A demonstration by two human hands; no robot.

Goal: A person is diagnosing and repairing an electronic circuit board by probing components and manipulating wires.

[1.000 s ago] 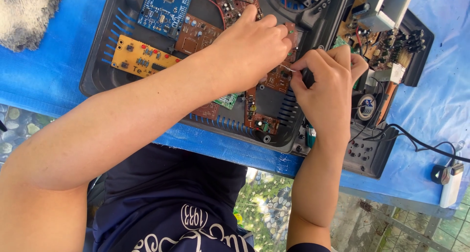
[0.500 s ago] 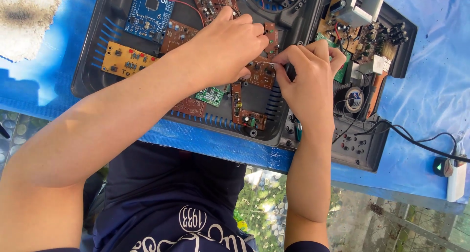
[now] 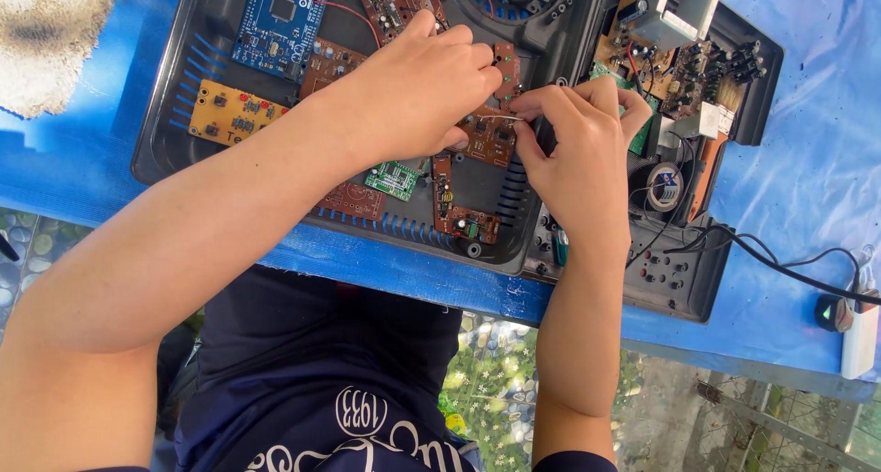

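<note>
Brown circuit board [image 3: 491, 133] is lying in black plastic casing [image 3: 174, 96]; left hand [image 3: 418, 91] is pressing it, fingers curled closed. Right hand [image 3: 578, 155], at 3 o'clock of the left, is pinching a thin metal pin [image 3: 503, 116]; blue board [image 3: 280, 22] is sitting at 11 o'clock.

Both forearms are reaching forward and converging, the left hand [image 3: 418, 91] lying knuckles-up with its fingers curling down and pinching at the tips. The right hand [image 3: 578, 155] is meeting it fingertip to fingertip, thumb and forefinger pressing together, wrist bending slightly inward.
</note>
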